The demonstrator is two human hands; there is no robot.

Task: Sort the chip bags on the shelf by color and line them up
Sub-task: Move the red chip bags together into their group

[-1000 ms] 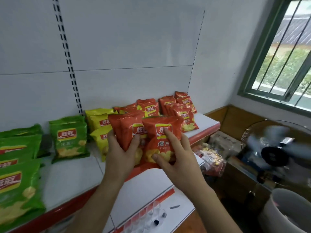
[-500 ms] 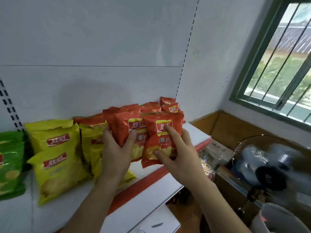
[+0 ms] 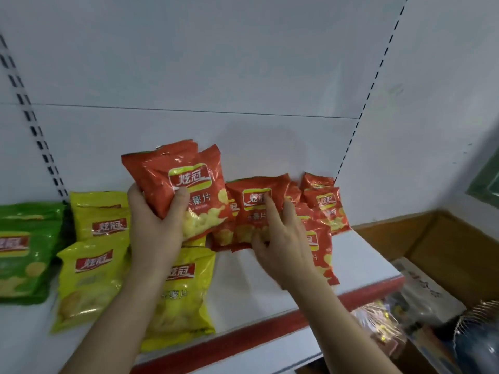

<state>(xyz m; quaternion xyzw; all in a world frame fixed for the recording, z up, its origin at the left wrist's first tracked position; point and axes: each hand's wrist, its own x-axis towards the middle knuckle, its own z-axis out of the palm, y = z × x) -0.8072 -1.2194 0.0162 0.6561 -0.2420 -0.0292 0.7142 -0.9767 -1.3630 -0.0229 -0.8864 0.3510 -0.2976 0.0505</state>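
Now the left hand (image 3: 155, 225) has lifted a clamped stack of orange bags (image 3: 186, 190) off the shelf (image 3: 270, 282); the right hand (image 3: 280, 244), fingers spread, presses another orange bag (image 3: 253, 209), apparently standing among the orange group.

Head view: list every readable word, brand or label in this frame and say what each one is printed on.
"炫冠": logo on the red bags held in the left hand.
"薯片": below that logo, first character hidden by the thumb.
"炫冠": red bag under the right hand; "薯片" beneath it.
"炫冠": rear red bag.
"炫冠", "薯片": front yellow bag.
"炫冠": other yellow bags.
Green bag: logo cut off and blurred.
Small print: unreadable.
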